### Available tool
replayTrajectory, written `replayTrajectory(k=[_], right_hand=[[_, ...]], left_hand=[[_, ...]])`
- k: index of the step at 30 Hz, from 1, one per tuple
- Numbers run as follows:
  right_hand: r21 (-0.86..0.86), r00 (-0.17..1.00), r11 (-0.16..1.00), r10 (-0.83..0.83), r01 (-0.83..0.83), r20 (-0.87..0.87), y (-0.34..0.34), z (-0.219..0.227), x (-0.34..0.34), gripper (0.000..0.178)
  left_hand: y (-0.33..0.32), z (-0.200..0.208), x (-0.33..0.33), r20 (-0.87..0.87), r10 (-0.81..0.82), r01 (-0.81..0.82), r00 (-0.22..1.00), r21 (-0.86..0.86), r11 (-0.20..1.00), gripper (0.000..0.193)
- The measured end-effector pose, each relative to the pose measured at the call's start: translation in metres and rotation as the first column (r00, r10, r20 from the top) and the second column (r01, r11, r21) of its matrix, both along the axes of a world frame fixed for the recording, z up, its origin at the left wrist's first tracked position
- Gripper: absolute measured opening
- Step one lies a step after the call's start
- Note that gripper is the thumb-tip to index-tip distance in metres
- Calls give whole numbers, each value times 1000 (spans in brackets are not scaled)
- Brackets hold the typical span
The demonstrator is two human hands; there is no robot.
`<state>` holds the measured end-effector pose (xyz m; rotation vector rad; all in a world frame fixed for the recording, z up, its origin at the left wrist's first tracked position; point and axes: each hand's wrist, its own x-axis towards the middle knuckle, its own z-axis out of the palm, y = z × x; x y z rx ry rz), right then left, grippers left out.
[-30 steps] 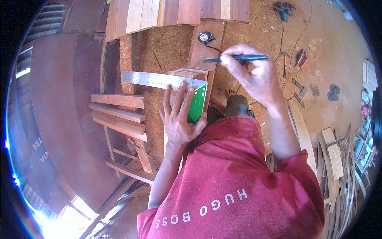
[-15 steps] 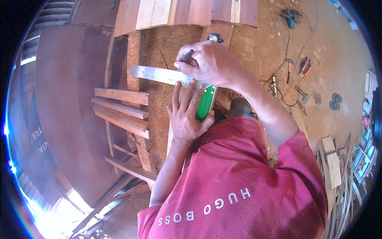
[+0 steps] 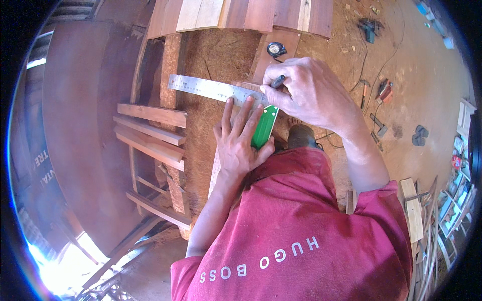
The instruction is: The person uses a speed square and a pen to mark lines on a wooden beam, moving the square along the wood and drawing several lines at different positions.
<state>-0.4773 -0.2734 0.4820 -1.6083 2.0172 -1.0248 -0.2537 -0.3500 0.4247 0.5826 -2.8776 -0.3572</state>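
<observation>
A try square with a metal ruler blade (image 3: 201, 89) and a green stock lies across a reddish-brown board (image 3: 267, 60). My left hand (image 3: 238, 148) holds it, with several fingers stretched over the blade and the thumb against the end of the stock. In my right hand (image 3: 314, 95) a short black pen (image 3: 277, 81) is pinched between thumb and fingers. That hand rests by the blade's edge near the stock; the pen's tip is hidden. Beyond it, a black tape measure (image 3: 275, 49) sits on the board.
Planks (image 3: 241, 15) lie side by side at the far end. Wooden strips (image 3: 150, 116) stick out at the left. On the floor to the right are a hammer (image 3: 364, 93), a red tool (image 3: 385, 92), a green power tool (image 3: 369, 31) with a cord, and timber offcuts (image 3: 412, 210).
My right hand has moved to the right along the blade with the pen, uncovering more of the tape measure. My left hand stays on the square. The whole view has shifted slightly.
</observation>
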Motion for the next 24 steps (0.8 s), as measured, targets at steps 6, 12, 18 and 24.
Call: replayTrajectory(k=[6,12,18,24], right_hand=[[-74,1000,997,7,-7,13,-51,-24,3,20],[-123,993,990,77,-65,92,-34,-32,8,27],[3,998,998,-64,64,18,61,7,-9,12],[-18,849,899,-407,438,336,124,1,-18,24]], left_hand=[[-1,-2,-3,2,-13,13,1000,-27,1000,75],[-1,-4,-1,-13,-4,4,1000,-29,1000,74],[-1,1,3,-35,2,-3,999,-28,1000,74],[44,36,2,116,128,-128,985,-6,992,66]])
